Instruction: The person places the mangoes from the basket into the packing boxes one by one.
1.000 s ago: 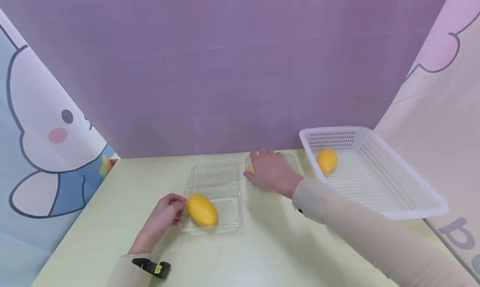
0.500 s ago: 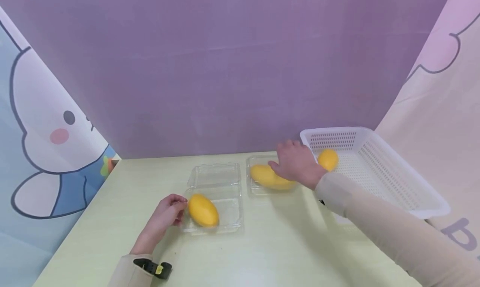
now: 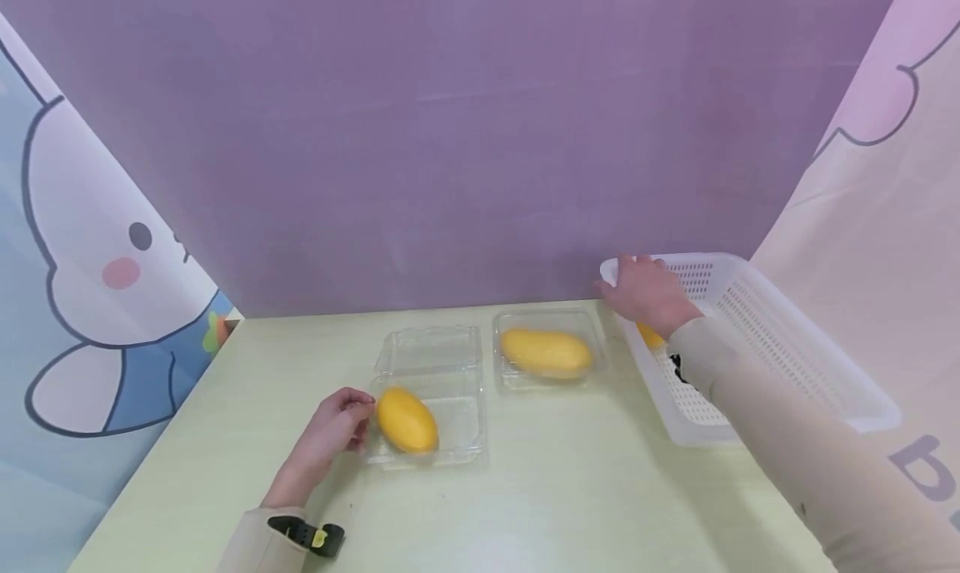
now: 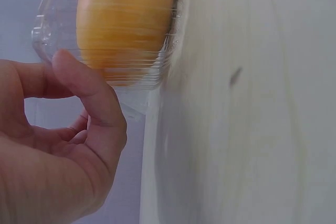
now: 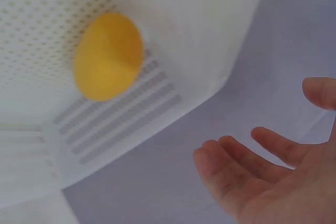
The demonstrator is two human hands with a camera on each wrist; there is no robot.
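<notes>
My left hand (image 3: 330,431) pinches the left edge of a clear plastic clamshell box (image 3: 459,419), whose lid lies folded back. Inside that box rests a yellow mango (image 3: 407,421), also close beyond the fingertips in the left wrist view. Over the near-left rim of a white perforated basket (image 3: 813,356) hovers my right hand (image 3: 651,296), fingers spread apart and holding nothing. Below it in the basket lies another mango (image 5: 108,56), mostly covered by the hand in the head view.
Between the open box and the basket stands a second clear box (image 3: 517,381) with a mango (image 3: 546,353) in it. A purple backdrop (image 3: 450,140) rises behind the pale table (image 3: 525,490), and printed cloths flank both sides.
My right hand has moved right from the second clear box to above the basket, uncovering the mango in that box. The left hand has stayed at the open box.
</notes>
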